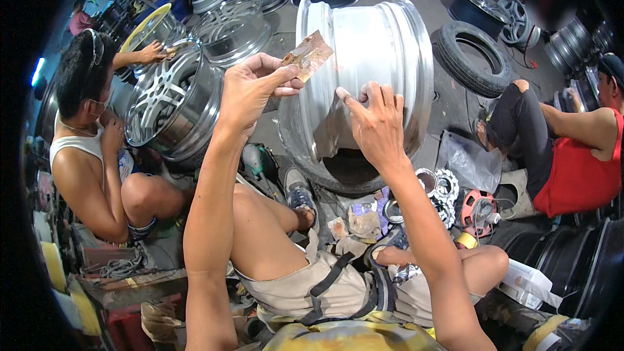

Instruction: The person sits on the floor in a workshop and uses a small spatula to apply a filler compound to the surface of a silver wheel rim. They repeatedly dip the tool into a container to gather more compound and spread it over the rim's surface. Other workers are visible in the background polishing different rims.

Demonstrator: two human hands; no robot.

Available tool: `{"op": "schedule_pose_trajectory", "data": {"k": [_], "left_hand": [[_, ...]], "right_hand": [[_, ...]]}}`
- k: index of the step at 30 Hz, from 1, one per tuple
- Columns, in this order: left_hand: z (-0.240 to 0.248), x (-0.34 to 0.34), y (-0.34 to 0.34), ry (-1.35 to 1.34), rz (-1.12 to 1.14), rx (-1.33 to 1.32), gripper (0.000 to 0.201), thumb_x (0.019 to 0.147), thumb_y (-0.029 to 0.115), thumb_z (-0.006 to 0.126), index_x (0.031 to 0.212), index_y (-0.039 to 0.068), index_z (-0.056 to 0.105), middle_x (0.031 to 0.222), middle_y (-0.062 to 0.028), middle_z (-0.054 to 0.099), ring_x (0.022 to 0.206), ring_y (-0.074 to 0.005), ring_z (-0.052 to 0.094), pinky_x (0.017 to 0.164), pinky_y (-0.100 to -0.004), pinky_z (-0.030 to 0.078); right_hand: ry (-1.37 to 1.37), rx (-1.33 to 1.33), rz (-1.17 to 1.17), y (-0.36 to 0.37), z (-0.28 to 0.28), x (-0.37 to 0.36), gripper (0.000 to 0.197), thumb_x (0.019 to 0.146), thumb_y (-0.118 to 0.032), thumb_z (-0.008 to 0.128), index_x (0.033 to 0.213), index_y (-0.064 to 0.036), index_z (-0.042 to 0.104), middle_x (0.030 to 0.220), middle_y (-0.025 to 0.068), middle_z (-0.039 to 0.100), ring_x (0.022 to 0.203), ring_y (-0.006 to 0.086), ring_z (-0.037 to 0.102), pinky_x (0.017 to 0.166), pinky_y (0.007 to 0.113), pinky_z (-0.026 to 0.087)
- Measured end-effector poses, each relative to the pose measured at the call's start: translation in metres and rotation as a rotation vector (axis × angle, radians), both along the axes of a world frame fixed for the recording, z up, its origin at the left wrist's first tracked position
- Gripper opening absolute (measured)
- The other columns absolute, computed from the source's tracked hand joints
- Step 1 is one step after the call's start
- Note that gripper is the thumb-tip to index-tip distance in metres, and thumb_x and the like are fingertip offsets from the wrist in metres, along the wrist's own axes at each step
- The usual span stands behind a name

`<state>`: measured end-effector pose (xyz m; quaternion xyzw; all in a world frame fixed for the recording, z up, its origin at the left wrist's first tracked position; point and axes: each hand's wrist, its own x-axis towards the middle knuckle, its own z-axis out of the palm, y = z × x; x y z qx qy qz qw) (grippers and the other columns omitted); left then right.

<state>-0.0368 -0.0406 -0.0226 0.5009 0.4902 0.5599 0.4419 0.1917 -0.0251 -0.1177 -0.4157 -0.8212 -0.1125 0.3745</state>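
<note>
A silver wheel rim (364, 45) stands in front of me with its barrel facing me, its lower part resting on a tyre (292, 149). My left hand (250, 91) is closed, pinching a worn, brown-stained piece of sandpaper (309, 57) between thumb and fingers, up by the rim's left edge. Over the lower barrel, my right hand (379, 127) has its fingers apart and partly bent, with one digit stretched toward the left. Nothing shows in it. Whether its fingertips touch the metal I cannot tell.
At left a person sits with one hand (153, 52) over a polished spoked wheel (166, 97). Another person in a red top (582, 179) sits at right. A loose tyre (474, 58), a plastic bag (471, 159), a green power tool (260, 159) and a red ring-shaped part (479, 211) lie around.
</note>
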Motion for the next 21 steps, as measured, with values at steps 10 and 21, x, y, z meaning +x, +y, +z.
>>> {"op": "schedule_pose_trajectory", "data": {"k": [10, 21], "left_hand": [[0.001, -0.002, -0.003, 0.004, -0.024, -0.002, 0.012, 0.091, 0.009, 0.074, 0.093, -0.001, 0.066, 0.089, -0.012, 0.073, 0.079, -0.0147, 0.072, 0.071, -0.0239, 0.062], [-0.003, -0.002, -0.001, -0.015, -0.014, 0.012, 0.011, 0.092, 0.008, 0.072, 0.092, 0.0, 0.064, 0.09, -0.012, 0.072, 0.078, -0.0157, 0.073, 0.072, -0.0244, 0.062]], "right_hand": [[-0.107, 0.042, 0.035, 0.006, -0.005, 0.007, 0.039, 0.083, -0.011, 0.065, 0.119, -0.0225, 0.069, 0.102, 0.0052, 0.052, 0.095, 0.0235, 0.049, 0.077, 0.039, 0.035], [0.016, 0.096, -0.004, 0.015, 0.055, 0.041, 0.036, 0.086, -0.009, 0.064, 0.119, -0.0214, 0.073, 0.095, 0.0043, 0.051, 0.095, 0.0225, 0.049, 0.08, 0.039, 0.038]]}}
